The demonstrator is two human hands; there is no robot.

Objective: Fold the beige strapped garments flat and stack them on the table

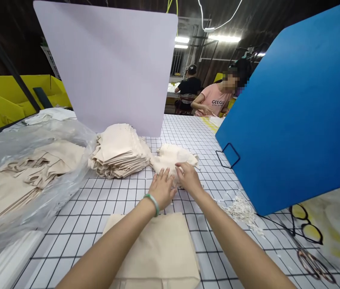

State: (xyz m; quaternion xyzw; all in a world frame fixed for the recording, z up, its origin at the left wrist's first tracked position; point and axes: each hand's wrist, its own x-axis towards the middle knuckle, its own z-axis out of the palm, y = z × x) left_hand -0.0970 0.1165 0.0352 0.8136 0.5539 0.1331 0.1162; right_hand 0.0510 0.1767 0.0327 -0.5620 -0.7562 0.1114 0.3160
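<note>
Small crumpled cream cloth piece with scalloped edge [170, 158] is seen on the white grid-lined table [104, 192], just right of the tall stack of folded cream cloth pieces [118, 150]; long axis runs roughly left-right, lacy edge turned away from the person; fabric looks soft, matte, rumpled. Left hand [161, 188] is laid flat, fingers spread, palm down on the near edge of the piece; a green bangle [152, 202] is worn at the wrist. Right hand [188, 176] is curled, fingertips pinching the cloth's right side. Both forearms are stretched forward over a flat beige fabric bag [158, 249]; a clear plastic sack of beige bags [28, 172] lies left; a blue board [302, 108] stands right.
</note>
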